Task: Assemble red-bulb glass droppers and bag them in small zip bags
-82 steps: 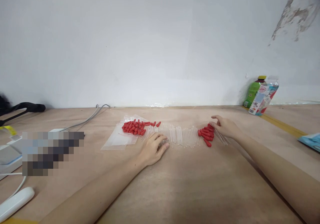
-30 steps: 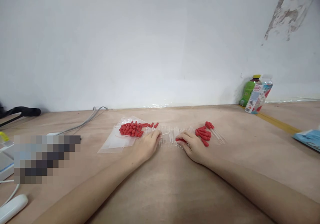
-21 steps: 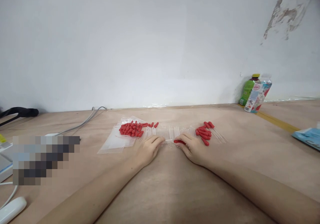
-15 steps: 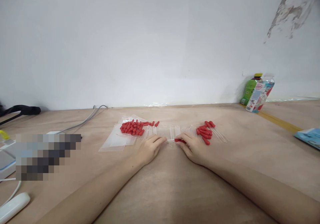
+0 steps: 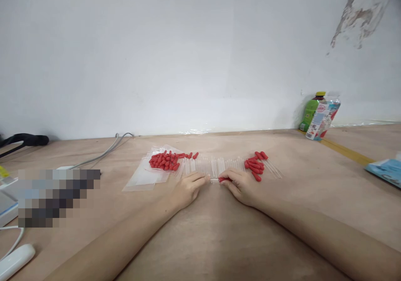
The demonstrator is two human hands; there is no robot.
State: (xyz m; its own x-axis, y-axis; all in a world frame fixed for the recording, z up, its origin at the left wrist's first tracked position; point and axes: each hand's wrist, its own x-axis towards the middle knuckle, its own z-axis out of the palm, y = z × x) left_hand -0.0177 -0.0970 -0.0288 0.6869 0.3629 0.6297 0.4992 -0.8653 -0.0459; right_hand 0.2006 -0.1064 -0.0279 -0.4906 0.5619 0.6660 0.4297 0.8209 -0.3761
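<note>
A row of clear glass tubes [image 5: 216, 165] lies across the middle of the wooden table [image 5: 219, 231]. My left hand [image 5: 188, 188] pinches one clear tube at the row's near edge. My right hand [image 5: 239, 185] pinches a red rubber bulb [image 5: 223, 179] against that tube's end; fingertips of both hands nearly meet. A heap of loose red bulbs [image 5: 164, 160] sits on a clear plastic bag [image 5: 142, 177] to the left. To the right lies a group of droppers with red bulbs fitted [image 5: 258, 166].
Two drink bottles [image 5: 319, 112] stand by the wall at the right. A blue packet [image 5: 387, 171] lies at the right edge. Grey cables [image 5: 103, 152], a white device [image 5: 15, 260] and a black object [image 5: 25, 140] occupy the left side.
My right hand came in from the fitted droppers at the right with a red bulb and met my left hand at the tube row. Since then both hands have drawn closer together.
</note>
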